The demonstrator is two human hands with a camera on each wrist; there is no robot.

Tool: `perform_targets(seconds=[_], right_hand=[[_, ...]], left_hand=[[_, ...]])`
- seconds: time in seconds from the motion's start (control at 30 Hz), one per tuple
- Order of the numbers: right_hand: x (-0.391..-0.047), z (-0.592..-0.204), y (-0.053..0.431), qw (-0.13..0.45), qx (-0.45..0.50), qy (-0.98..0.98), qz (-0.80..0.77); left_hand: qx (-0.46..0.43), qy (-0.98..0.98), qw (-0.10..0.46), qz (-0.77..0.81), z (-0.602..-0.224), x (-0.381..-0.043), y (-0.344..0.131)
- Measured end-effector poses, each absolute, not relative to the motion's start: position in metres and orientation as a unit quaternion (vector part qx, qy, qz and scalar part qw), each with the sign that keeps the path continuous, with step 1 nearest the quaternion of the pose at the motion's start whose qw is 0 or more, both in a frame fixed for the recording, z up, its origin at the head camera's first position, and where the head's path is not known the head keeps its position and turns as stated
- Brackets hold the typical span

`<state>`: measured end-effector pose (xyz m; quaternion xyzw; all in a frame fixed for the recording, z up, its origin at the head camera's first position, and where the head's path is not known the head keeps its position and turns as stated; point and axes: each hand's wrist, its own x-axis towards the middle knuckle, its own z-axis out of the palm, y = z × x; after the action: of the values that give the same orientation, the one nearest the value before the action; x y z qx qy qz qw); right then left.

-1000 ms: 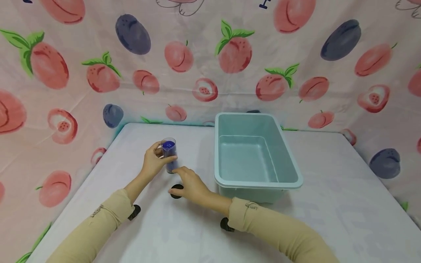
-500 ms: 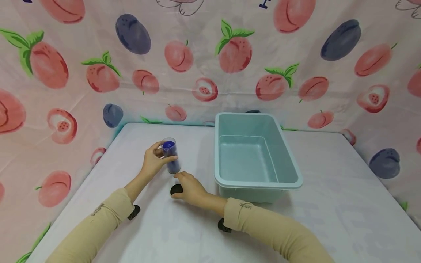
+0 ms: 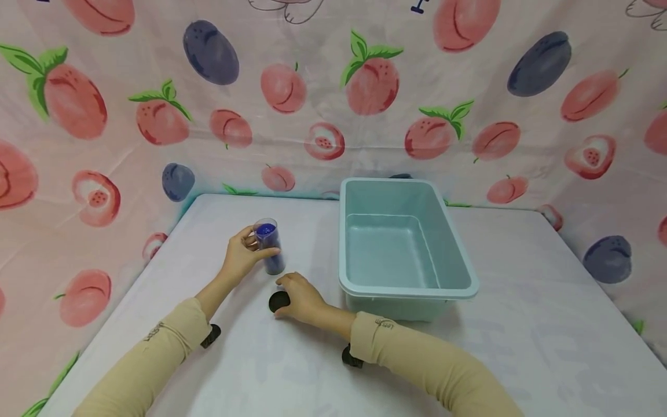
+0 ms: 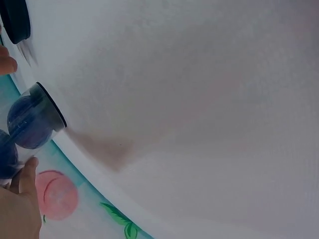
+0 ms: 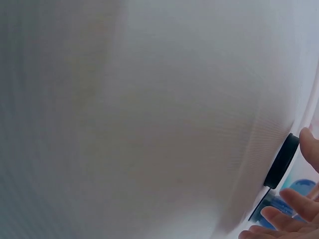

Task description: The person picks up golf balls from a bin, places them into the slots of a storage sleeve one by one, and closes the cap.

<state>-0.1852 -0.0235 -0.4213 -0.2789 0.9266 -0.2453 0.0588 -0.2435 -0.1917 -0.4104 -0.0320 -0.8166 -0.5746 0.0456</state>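
Observation:
My left hand (image 3: 241,256) grips a clear cylindrical container (image 3: 273,262) at the left of the table. Blue balls (image 4: 34,130) show through its wall, and a dark rim runs round its lower end. I cannot tell whether that end touches the table. Nearer to me, a round black lid (image 3: 279,300) lies flat on the cloth. Over it my right hand (image 3: 306,301) is spread, thumb at the near edge and fingers on the far side. In the right wrist view the lid (image 5: 282,161) sits between the thumb and the loosely extended fingers, not visibly pinched.
A pale blue-green plastic tub (image 3: 409,294) stands right of my right hand, with its walls raised above the white tabletop (image 3: 526,301). A fruit-print cloth (image 3: 333,81) hangs behind the table and down its left side. Black devices hang under both wrists.
My right hand has drawn back a little from the foot of the container, and its thumb has slid off the lid to the near edge. The left hand keeps its grip.

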Motion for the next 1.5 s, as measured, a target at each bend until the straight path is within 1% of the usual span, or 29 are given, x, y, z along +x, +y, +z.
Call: perform_targets(seconds=[0.73,0.97,1.33,1.5], right_hand=[[-0.1894,-0.4266,-0.0236,0.058,-0.290,0.932,-0.208],[-0.1860,-0.4238,-0.0215,0.069,-0.264,0.934,-0.230],[-0.1850,-0.4199,-0.0189,0.065,-0.235,0.926,-0.289],[-0.1838,-0.4203,-0.0162,0.055,-0.223,0.917,-0.326]], left_hand=[[-0.031,-0.824,0.044,-0.564,-0.4184,-0.2430,-0.1931],[-0.028,-0.824,0.040,-0.564,-0.4180,-0.2428,-0.1930],[-0.030,-0.825,0.043,-0.563,-0.4188,-0.2434,-0.1926],[-0.029,-0.823,0.039,-0.566,-0.4185,-0.2424,-0.1932]])
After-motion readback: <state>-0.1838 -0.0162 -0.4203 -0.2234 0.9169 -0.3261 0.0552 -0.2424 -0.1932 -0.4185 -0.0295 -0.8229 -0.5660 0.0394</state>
